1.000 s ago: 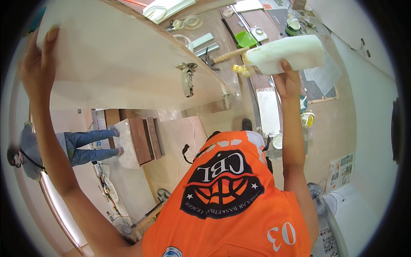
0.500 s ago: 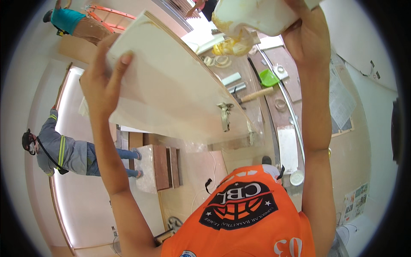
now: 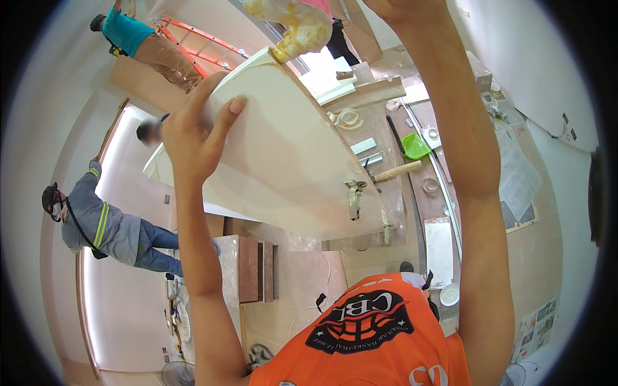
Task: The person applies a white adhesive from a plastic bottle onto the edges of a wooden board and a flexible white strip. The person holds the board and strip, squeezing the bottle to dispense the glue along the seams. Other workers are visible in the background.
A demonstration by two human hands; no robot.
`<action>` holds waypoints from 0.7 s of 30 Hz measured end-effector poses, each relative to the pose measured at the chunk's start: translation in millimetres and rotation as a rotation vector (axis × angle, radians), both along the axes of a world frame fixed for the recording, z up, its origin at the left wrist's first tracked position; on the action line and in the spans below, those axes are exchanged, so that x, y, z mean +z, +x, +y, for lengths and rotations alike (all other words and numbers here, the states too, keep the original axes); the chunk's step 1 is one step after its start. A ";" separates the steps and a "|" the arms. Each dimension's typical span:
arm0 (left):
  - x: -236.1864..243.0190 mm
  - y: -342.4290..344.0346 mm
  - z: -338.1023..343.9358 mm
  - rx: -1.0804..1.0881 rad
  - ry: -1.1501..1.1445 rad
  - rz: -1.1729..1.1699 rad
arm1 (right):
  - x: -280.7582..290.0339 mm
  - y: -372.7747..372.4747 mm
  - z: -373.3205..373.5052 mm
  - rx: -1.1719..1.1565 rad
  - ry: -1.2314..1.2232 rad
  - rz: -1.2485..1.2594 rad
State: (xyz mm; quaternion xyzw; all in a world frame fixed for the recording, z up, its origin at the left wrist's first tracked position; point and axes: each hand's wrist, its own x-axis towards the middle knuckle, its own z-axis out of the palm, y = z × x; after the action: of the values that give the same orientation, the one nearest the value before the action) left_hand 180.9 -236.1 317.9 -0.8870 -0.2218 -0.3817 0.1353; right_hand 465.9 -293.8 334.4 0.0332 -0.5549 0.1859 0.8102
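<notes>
My left hand (image 3: 196,138) grips a white cabinet door (image 3: 283,141), thumb on its face and fingers behind the far edge. The door is tilted in front of me, with a metal hinge (image 3: 355,199) on its face toward the near end. A white glue bottle (image 3: 293,29), crusted with yellowish glue, is at the upper edge of the view. Its tip meets the door's far corner on the narrow edge. My right hand (image 3: 409,9) reaches up there; its fingers and the bottle's body are mostly cut off by the frame.
Beyond the door lie a wooden-handled hammer (image 3: 397,172), a green dustpan (image 3: 415,147) and tape rolls (image 3: 348,118). A wooden box (image 3: 248,267) stands lower left. One co-worker (image 3: 119,225) is at the left wall, another (image 3: 132,38) near an orange ladder (image 3: 193,48).
The glue bottle has moved left, from the open space beside the door to its far edge. The door and the surroundings appear lower and further right in the view.
</notes>
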 end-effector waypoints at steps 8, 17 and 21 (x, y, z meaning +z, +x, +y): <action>-1.3 -7.7 1.3 0.044 0.041 0.029 | 8.6 -5.5 12.0 0.052 0.110 -0.079; -2.5 -5.1 4.8 0.032 0.100 0.025 | 7.5 -1.4 16.6 0.094 0.202 -0.146; -1.9 -3.6 6.5 0.000 0.108 0.025 | 12.1 -12.7 4.9 -0.032 0.143 -0.044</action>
State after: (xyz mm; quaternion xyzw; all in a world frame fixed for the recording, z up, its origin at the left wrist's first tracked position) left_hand 177.3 -229.6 316.0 -0.8830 -0.1992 -0.3822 0.1859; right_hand 453.2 -288.9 346.5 0.0783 -0.5849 0.1334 0.7962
